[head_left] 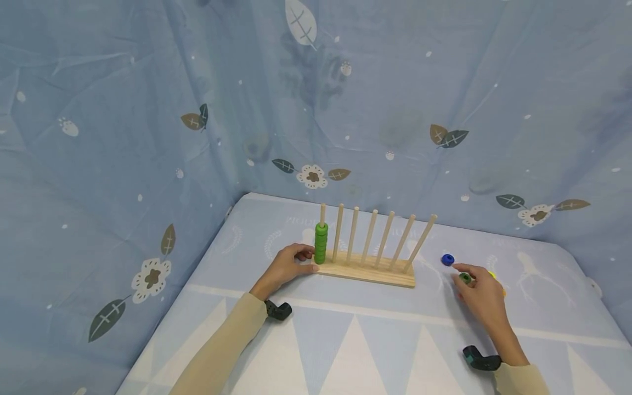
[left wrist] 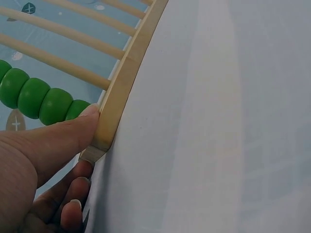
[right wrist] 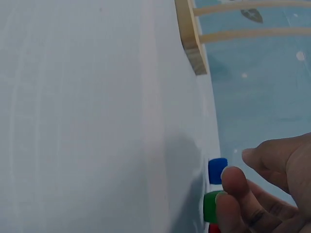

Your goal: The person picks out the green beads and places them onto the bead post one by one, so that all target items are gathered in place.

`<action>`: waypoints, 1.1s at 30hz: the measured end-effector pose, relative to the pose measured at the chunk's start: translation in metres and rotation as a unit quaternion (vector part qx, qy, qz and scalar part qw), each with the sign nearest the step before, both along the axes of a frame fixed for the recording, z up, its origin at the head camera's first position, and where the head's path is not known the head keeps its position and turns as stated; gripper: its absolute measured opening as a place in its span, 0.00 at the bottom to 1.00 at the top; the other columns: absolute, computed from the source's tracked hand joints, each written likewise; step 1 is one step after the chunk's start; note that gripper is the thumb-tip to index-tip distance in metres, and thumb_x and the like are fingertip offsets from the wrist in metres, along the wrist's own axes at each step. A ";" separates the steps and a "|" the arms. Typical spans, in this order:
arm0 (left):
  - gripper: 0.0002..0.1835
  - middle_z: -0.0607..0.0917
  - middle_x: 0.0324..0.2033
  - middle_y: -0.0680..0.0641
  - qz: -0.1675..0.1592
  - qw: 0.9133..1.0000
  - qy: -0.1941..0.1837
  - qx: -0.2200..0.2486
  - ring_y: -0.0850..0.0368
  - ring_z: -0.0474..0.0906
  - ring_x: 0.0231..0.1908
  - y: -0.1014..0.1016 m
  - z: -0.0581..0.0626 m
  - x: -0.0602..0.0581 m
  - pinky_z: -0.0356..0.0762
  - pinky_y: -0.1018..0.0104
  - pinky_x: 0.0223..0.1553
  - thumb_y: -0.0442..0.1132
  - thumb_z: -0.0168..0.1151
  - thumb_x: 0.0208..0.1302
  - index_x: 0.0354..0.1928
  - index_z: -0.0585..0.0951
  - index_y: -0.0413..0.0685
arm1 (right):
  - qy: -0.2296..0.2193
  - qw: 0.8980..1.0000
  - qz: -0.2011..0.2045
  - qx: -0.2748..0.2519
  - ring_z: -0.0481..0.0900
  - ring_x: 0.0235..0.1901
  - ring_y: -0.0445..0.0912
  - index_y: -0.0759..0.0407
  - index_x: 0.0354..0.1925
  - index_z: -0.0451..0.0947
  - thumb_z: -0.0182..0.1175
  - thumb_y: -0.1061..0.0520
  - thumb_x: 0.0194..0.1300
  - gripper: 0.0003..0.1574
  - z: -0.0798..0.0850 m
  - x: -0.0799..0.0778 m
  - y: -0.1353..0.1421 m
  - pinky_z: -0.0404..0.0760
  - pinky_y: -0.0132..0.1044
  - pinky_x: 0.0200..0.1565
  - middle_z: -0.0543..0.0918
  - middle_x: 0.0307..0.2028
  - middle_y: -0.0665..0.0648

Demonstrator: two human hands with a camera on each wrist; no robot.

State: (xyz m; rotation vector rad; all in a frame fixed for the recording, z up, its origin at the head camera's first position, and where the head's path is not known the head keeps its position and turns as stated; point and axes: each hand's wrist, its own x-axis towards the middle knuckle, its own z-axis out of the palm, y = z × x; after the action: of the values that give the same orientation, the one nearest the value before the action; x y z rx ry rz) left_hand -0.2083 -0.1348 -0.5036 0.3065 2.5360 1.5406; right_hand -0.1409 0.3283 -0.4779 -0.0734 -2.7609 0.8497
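Note:
A wooden peg rack stands on the table with a row of upright dowels. Green beads are stacked on its leftmost dowel, whose top stays bare. My left hand grips the left end of the rack's base, thumb on one side and fingers beyond it. To the right of the rack, my right hand hovers over loose beads, thumb and forefinger apart. Near its fingertips are a blue bead and a dark green bead; the right wrist view shows the green one partly behind the fingers.
Yellow shows behind the right hand, mostly hidden. A bit of red appears at the bottom of the right wrist view. Patterned blue cloth hangs behind the table and on its left. Each wrist wears a black device.

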 end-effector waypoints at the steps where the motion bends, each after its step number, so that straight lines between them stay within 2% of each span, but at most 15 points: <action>1: 0.26 0.82 0.45 0.51 0.001 1.000 0.001 -0.001 0.55 0.76 0.45 0.000 -0.001 0.000 0.74 0.55 0.52 0.43 0.77 0.57 0.58 0.82 0.48 | 0.004 1.000 -0.002 0.007 0.76 0.17 0.42 0.63 0.55 0.82 0.65 0.59 0.68 0.18 0.000 0.000 0.002 0.72 0.41 0.33 0.78 0.46 0.67; 3: 0.26 0.82 0.45 0.52 0.003 1.000 0.001 -0.003 0.55 0.76 0.46 0.000 -0.001 0.000 0.74 0.55 0.52 0.43 0.77 0.57 0.58 0.82 0.48 | 0.006 1.000 -0.007 0.019 0.75 0.18 0.42 0.63 0.54 0.82 0.66 0.59 0.67 0.18 -0.001 0.001 0.005 0.70 0.42 0.35 0.79 0.42 0.65; 11: 0.26 0.82 0.44 0.53 0.012 1.000 -0.001 -0.005 0.55 0.76 0.45 0.000 -0.003 0.001 0.74 0.56 0.52 0.43 0.78 0.56 0.57 0.82 0.49 | -0.017 1.000 -0.004 0.010 0.78 0.18 0.43 0.65 0.55 0.81 0.66 0.57 0.68 0.20 -0.003 0.000 0.011 0.72 0.35 0.24 0.82 0.37 0.62; 17: 0.25 0.82 0.45 0.52 0.012 1.000 -0.004 -0.002 0.55 0.76 0.45 0.000 -0.001 0.001 0.74 0.55 0.51 0.43 0.78 0.56 0.57 0.83 0.50 | -0.035 0.999 -0.022 0.008 0.76 0.19 0.44 0.65 0.55 0.80 0.66 0.55 0.68 0.21 -0.005 0.000 0.013 0.69 0.39 0.28 0.79 0.31 0.58; 27: 0.25 0.83 0.45 0.50 0.006 1.000 -0.015 0.006 0.55 0.76 0.44 -0.001 0.003 0.001 0.75 0.55 0.50 0.42 0.78 0.56 0.56 0.83 0.49 | -0.091 0.994 -0.053 -0.030 0.80 0.22 0.44 0.66 0.60 0.76 0.64 0.53 0.70 0.26 -0.009 0.001 0.015 0.72 0.31 0.24 0.79 0.46 0.70; 33: 0.24 0.83 0.44 0.50 0.007 1.000 -0.012 0.008 0.54 0.77 0.44 0.000 0.002 0.000 0.75 0.55 0.50 0.42 0.78 0.56 0.55 0.83 0.49 | -0.099 0.993 -0.050 -0.029 0.80 0.22 0.44 0.66 0.60 0.75 0.67 0.56 0.67 0.28 -0.009 0.003 0.017 0.73 0.31 0.23 0.79 0.45 0.70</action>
State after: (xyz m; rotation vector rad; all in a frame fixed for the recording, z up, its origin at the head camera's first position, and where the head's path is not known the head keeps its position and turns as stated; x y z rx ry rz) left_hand -0.2080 -0.1351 -0.5012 0.2710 2.5148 1.5605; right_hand -0.1383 0.3448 -0.4871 -0.3215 -2.8858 0.9421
